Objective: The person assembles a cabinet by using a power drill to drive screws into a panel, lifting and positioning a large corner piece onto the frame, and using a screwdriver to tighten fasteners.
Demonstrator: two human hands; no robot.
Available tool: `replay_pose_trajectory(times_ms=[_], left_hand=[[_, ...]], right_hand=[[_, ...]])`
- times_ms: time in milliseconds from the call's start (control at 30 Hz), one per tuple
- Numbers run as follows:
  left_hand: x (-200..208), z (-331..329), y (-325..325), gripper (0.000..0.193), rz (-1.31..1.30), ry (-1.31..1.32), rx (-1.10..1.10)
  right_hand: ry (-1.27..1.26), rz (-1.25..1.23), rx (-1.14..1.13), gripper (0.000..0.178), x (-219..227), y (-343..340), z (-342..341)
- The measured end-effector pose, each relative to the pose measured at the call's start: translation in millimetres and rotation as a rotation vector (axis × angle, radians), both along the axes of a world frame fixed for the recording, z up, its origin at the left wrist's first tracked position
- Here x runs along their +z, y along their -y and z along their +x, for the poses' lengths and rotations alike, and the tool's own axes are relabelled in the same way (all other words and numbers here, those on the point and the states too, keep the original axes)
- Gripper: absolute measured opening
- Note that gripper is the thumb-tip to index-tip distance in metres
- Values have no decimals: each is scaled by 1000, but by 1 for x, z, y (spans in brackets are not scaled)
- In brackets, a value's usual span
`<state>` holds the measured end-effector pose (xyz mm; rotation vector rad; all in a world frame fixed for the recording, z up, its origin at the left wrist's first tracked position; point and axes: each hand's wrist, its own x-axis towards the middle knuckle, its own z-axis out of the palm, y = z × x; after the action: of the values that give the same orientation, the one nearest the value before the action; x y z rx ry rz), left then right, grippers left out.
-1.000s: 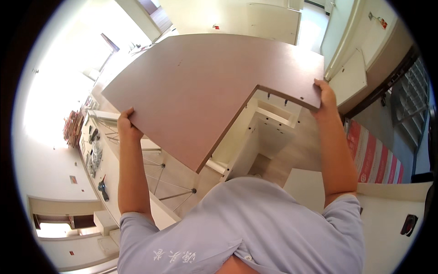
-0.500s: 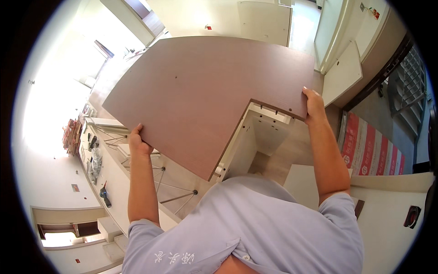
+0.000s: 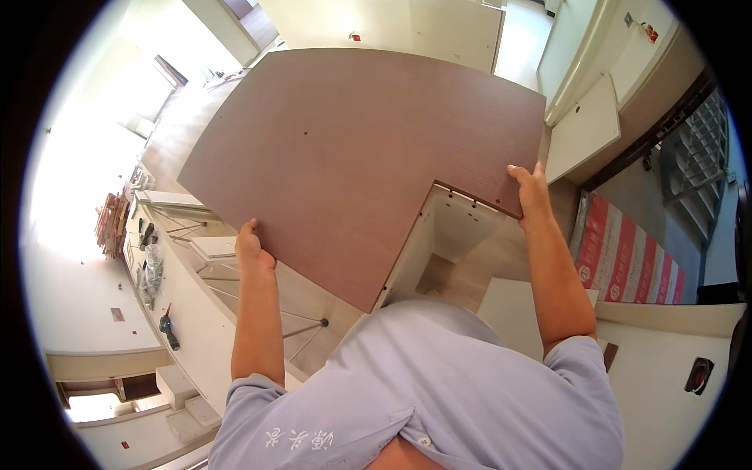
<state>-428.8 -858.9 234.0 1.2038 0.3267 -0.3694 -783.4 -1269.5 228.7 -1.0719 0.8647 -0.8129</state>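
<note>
A large brown L-shaped board [image 3: 345, 157] is held up in front of me, flat and tilted. My left hand [image 3: 252, 249] grips its near left edge. My right hand [image 3: 529, 188] grips its right edge beside the notched corner. Under the notch stands a pale cabinet carcass [image 3: 450, 235], open at the top. A few small drill holes dot the board's face and its notch edge.
White panels [image 3: 583, 129] lean at the right wall. A red-and-white striped package [image 3: 627, 258] lies on the floor at the right. A long white panel [image 3: 196, 313] with tools and hardware lies at the left. Wooden floor shows below.
The board has swung and shifted to the right over the cabinet carcass. Both hands kept their grip, and my left hand has come in closer.
</note>
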Motion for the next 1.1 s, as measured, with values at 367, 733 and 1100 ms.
replay_pose_trajectory(times_ms=[367,733,1100], left_hand=[[-14,-1,-4,41,-91,52,-57],[-9,-11,5,36,68,52,9],[-4,-48,19,45,117,164,10]], right_hand=[[-32,-44,-9,61,-9,0,1],[2,-75,17,60,-17,-4,-5],[98,-104,-1,62,-26,-3,-1]])
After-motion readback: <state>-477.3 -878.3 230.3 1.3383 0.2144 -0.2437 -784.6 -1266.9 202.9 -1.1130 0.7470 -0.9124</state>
